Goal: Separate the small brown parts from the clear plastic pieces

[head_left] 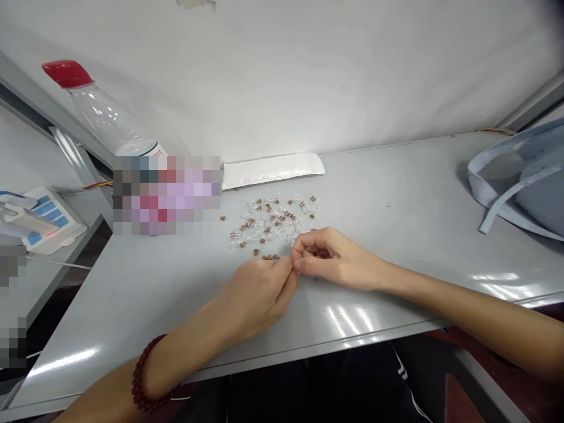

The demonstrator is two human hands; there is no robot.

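My left hand and my right hand meet fingertip to fingertip just above the front of the table. Both are closed in a pinch, and whatever sits between their fingertips is too small and hidden to make out. Just beyond them lies a loose spread of small clear glass bottles, many with brown cork stoppers. A single cork lies near my left hand, and another cork sits off to the left of the spread. Several more corks are partly covered by my left hand.
A white padded envelope lies along the wall behind the bottles. At the left stands a clear plastic bottle with a red cap, beside a blurred-out patch. A grey-blue fabric bag rests at the right of the grey table.
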